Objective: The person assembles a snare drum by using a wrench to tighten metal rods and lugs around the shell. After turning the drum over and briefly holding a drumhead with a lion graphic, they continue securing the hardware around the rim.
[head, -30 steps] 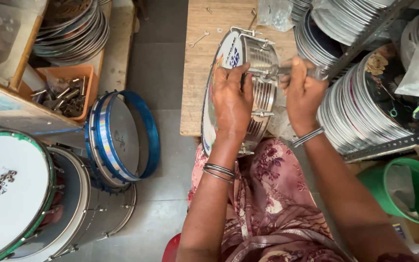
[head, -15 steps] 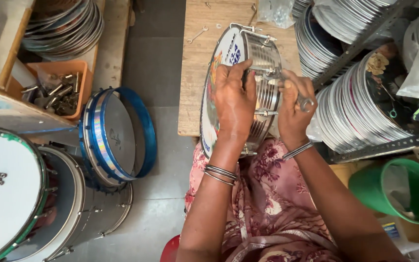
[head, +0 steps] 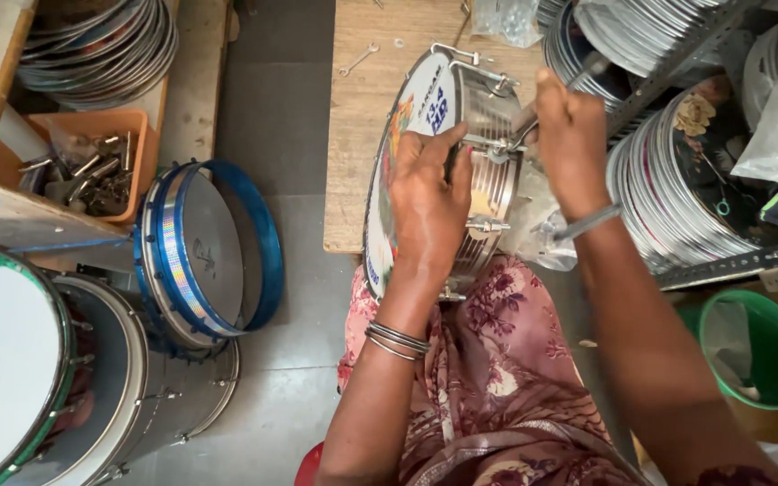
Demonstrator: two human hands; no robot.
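A small metal drum [head: 461,171] with a printed white head stands on its edge at the centre of the frame, resting against the near edge of a wooden table [head: 362,117] and the person's lap. The left hand [head: 425,198] lies spread over the drum's rim and shiny shell, fingers apart and pressed flat on it. The right hand [head: 569,135], just right of the drum in the upper middle, is closed around a slim metal tool [head: 520,135] whose tip meets a tension lug on the shell. At the left of the frame a blue-rimmed drum [head: 200,252] leans against larger white-headed drums [head: 11,360]. An orange tray of metal fittings [head: 92,171] sits at upper left. Stacked metal hoops [head: 668,198] fill the rack at right, above a green bucket [head: 758,351].
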